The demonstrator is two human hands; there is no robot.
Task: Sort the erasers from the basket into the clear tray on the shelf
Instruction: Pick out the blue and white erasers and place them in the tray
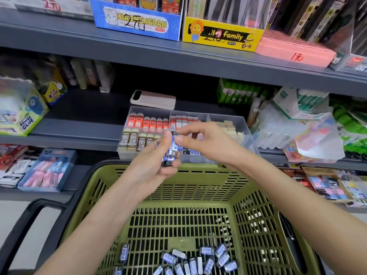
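Left hand [153, 167] is up over the far rim of the basket [198, 187], palm turned inward, fingers and thumb curled round a few held erasers [171, 150]. They are blue-sleeved, standing roughly upright and bunched together; the exact count can't be told.

Right hand [206, 141] comes in from the right, thumb and forefinger pinching the top end of one of the held erasers. Its other fingers are loosely bent and hold nothing. Both hands sit in front of the tray [246, 139], covering part of its front middle.

The tray is clear and divided, and it sits at the front edge of the middle shelf [79, 133], just beyond the basket.
- Back left compartment: orange erasers [147, 122].
- Front left: brown 2B erasers [129, 139].
- Back middle: red-white erasers [182, 120].
- Right side: beige erasers [230, 128].
- Front middle: blue tray erasers [191, 151] show just past the hands, partly hidden.

The basket is green and slatted, with a black handle down at the left. Loose erasers [198, 261], in the same blue sleeves, lie scattered on its floor at the near side, some overlapping.

A phone [153, 99] lies flat, back up, on the shelf just behind the tray. Green glue sticks [238, 92] are to the right of it, and a glue box [25, 120] is at far left. On the shelf above stand a blue box [137, 20] and a yellow box [220, 35], side by side.
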